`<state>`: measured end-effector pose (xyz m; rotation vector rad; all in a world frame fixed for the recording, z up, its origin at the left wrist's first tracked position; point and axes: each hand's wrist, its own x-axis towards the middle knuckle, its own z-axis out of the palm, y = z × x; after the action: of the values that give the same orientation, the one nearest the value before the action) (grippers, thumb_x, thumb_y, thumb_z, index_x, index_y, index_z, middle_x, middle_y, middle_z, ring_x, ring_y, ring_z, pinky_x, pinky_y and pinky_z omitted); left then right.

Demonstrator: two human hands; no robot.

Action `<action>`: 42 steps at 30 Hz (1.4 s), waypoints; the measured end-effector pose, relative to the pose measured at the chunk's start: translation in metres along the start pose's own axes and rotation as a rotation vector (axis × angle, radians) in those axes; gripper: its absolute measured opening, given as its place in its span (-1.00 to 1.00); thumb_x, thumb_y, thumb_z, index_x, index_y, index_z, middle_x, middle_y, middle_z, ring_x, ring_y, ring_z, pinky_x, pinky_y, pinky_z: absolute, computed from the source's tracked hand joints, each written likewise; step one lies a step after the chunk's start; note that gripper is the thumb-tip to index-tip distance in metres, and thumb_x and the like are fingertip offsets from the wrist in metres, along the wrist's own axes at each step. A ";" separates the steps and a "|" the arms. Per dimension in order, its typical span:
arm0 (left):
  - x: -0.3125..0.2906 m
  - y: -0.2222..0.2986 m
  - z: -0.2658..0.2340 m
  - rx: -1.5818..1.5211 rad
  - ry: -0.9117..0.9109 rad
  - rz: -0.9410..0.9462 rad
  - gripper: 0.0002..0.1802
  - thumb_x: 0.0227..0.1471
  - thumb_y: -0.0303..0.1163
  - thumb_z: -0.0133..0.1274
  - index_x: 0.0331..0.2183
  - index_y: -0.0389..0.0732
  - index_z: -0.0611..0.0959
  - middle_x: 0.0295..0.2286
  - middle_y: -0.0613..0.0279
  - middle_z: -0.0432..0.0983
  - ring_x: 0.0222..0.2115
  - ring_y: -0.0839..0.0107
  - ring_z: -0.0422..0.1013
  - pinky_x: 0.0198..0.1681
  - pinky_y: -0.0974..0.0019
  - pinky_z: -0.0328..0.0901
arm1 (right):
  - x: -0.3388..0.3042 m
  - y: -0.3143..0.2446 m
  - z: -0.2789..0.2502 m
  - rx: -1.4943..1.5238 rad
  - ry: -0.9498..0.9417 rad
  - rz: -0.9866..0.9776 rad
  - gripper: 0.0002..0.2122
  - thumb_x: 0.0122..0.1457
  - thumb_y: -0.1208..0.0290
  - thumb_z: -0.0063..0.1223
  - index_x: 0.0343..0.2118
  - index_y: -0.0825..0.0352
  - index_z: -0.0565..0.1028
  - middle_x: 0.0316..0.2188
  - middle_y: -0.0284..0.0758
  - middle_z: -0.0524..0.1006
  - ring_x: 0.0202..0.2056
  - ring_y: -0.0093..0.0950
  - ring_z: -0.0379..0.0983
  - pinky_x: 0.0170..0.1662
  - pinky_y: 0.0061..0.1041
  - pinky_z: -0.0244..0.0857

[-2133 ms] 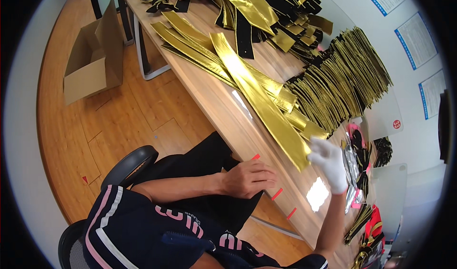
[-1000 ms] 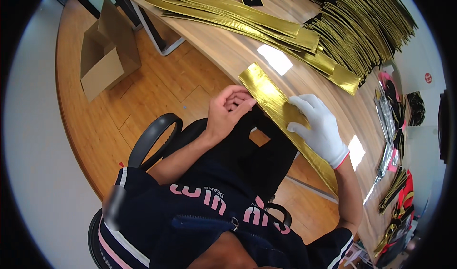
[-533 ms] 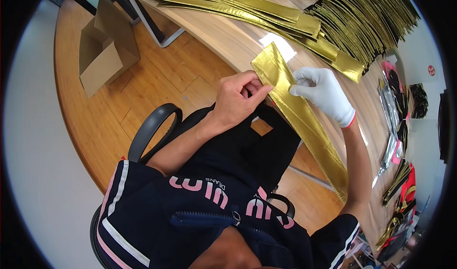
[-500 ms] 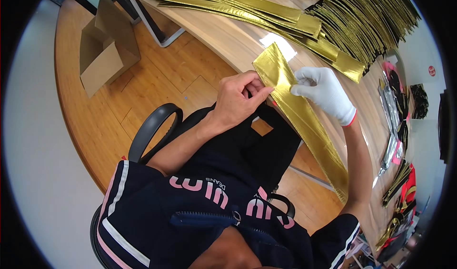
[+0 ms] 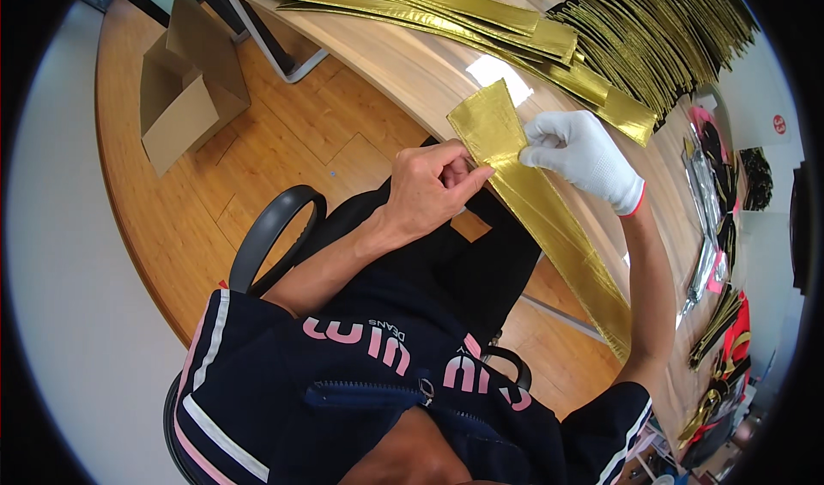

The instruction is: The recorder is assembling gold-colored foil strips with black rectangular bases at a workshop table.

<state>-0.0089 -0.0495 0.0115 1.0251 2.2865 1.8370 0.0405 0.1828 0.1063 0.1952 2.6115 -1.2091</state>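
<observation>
A long, shiny gold fabric strip [image 5: 558,227] slants from the table's near edge down toward my right forearm. My bare left hand [image 5: 433,184] pinches its left edge between thumb and fingers, near the upper end. Opposite, my right hand [image 5: 584,154], in a white glove with a red cuff, is closed on the right edge. Between the two hands the strip creases, and its upper end tilts up and away. Fingertips behind the fabric are hidden.
On the wooden table [image 5: 412,64] lie flat gold strips [image 5: 429,13] and, at the far right, a dense row of gold-and-black strips [image 5: 652,39]. Silver and black bundles [image 5: 704,202] lie along the right side. An open cardboard box [image 5: 193,90] stands on the floor, left.
The strip's upper end has bent more sharply at the crease between my hands. My right hand has shifted slightly up and left; the left hand keeps its pinch.
</observation>
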 end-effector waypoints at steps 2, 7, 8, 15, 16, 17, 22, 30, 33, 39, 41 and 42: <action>-0.002 0.001 0.000 0.012 0.009 -0.001 -0.68 -0.02 -0.40 0.42 -0.59 -0.27 0.58 -0.73 0.21 0.48 -0.75 0.44 0.39 -0.63 0.34 0.26 | 0.002 -0.001 0.000 -0.014 -0.011 -0.030 -0.85 0.15 0.53 0.31 -0.26 0.47 0.62 -0.50 -0.49 0.51 -0.43 -0.72 0.38 -0.29 -0.62 0.35; -0.005 0.003 0.001 0.056 0.006 -0.037 -0.67 -0.01 -0.40 0.40 -0.60 -0.26 0.57 -0.73 0.23 0.49 -0.74 0.40 0.43 -0.63 0.33 0.28 | 0.005 -0.012 0.000 -0.091 -0.021 -0.068 -0.86 0.10 0.51 0.32 -0.36 0.46 0.58 -0.58 -0.38 0.48 -0.49 -0.67 0.37 -0.34 -0.55 0.35; -0.005 0.003 0.002 0.057 0.005 -0.035 -0.67 -0.01 -0.40 0.40 -0.60 -0.26 0.57 -0.73 0.23 0.49 -0.74 0.40 0.43 -0.63 0.33 0.28 | 0.005 -0.010 0.000 -0.090 -0.019 -0.068 -0.86 0.10 0.51 0.32 -0.36 0.46 0.58 -0.58 -0.38 0.48 -0.49 -0.67 0.37 -0.34 -0.55 0.35; -0.004 0.008 0.005 0.086 -0.004 0.009 -0.72 0.00 -0.41 0.38 -0.56 -0.25 0.59 -0.72 0.26 0.52 -0.72 0.39 0.49 -0.60 0.33 0.36 | 0.009 -0.012 -0.006 -0.200 -0.051 -0.125 -0.85 0.05 0.52 0.30 -0.44 0.46 0.53 -0.62 -0.25 0.45 -0.55 -0.54 0.34 -0.38 -0.47 0.34; -0.003 0.011 0.005 0.102 -0.011 0.020 -0.74 0.01 -0.41 0.37 -0.55 -0.25 0.59 -0.71 0.27 0.52 -0.71 0.39 0.49 -0.60 0.32 0.36 | 0.012 -0.010 -0.009 -0.271 -0.070 -0.179 -0.85 0.03 0.51 0.30 -0.45 0.46 0.52 -0.62 -0.22 0.45 -0.56 -0.49 0.34 -0.38 -0.44 0.34; -0.002 0.013 0.003 0.105 -0.016 0.020 -0.74 0.01 -0.41 0.37 -0.55 -0.25 0.59 -0.71 0.27 0.52 -0.71 0.39 0.49 -0.60 0.32 0.36 | 0.016 -0.012 -0.011 -0.266 -0.068 -0.179 -0.85 0.03 0.51 0.30 -0.45 0.46 0.52 -0.62 -0.22 0.45 -0.56 -0.49 0.34 -0.38 -0.44 0.34; -0.001 0.016 0.002 0.229 -0.035 0.105 -0.80 0.03 -0.42 0.34 -0.46 -0.22 0.62 -0.69 0.28 0.52 -0.69 0.30 0.50 -0.60 0.25 0.36 | 0.026 -0.007 -0.016 -0.496 -0.135 -0.370 -0.91 0.04 0.51 0.24 -0.45 0.38 0.55 -0.68 -0.17 0.48 -0.59 -0.23 0.48 -0.39 -0.32 0.42; 0.001 0.026 -0.001 0.387 -0.098 0.254 -0.85 0.08 -0.46 0.29 -0.35 -0.26 0.62 -0.46 0.15 0.50 -0.52 0.10 0.52 -0.50 0.11 0.38 | 0.016 -0.002 -0.009 -0.504 -0.055 -0.432 -0.89 0.07 0.46 0.28 -0.38 0.37 0.62 -0.41 -0.20 0.59 -0.39 -0.16 0.56 -0.23 -0.25 0.45; -0.002 0.021 -0.001 0.371 -0.078 0.283 -0.84 0.07 -0.49 0.30 -0.33 -0.27 0.62 -0.43 0.13 0.49 -0.51 0.11 0.53 -0.49 0.13 0.39 | 0.014 0.005 -0.007 -0.465 -0.014 -0.490 -0.87 0.06 0.48 0.27 -0.37 0.42 0.61 -0.34 -0.22 0.59 -0.40 -0.17 0.52 -0.26 -0.28 0.41; -0.002 0.023 0.004 0.169 -0.045 0.172 -0.75 -0.01 -0.54 0.38 -0.26 -0.28 0.65 -0.42 0.19 0.54 -0.51 0.35 0.54 -0.51 0.32 0.41 | 0.013 0.012 -0.010 -0.310 -0.003 -0.372 -0.91 0.04 0.58 0.22 -0.36 0.42 0.60 -0.41 -0.18 0.57 -0.44 -0.24 0.46 -0.29 -0.38 0.41; -0.002 0.022 0.006 0.151 -0.035 0.170 -0.73 -0.02 -0.55 0.39 -0.25 -0.28 0.66 -0.42 0.20 0.56 -0.51 0.40 0.54 -0.51 0.37 0.41 | 0.015 0.013 -0.011 -0.286 -0.008 -0.357 -0.91 0.03 0.60 0.21 -0.36 0.42 0.60 -0.43 -0.18 0.56 -0.45 -0.25 0.45 -0.29 -0.40 0.41; -0.002 0.021 0.007 0.137 -0.034 0.160 -0.74 -0.02 -0.56 0.37 -0.24 -0.29 0.67 -0.43 0.20 0.57 -0.51 0.41 0.54 -0.50 0.39 0.41 | 0.018 0.015 -0.011 -0.298 -0.017 -0.380 -0.90 0.03 0.62 0.22 -0.36 0.41 0.60 -0.43 -0.18 0.56 -0.44 -0.25 0.45 -0.28 -0.39 0.42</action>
<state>0.0053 -0.0430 0.0277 1.2831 2.4036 1.7196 0.0249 0.2012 0.0975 -0.3808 2.8530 -0.8930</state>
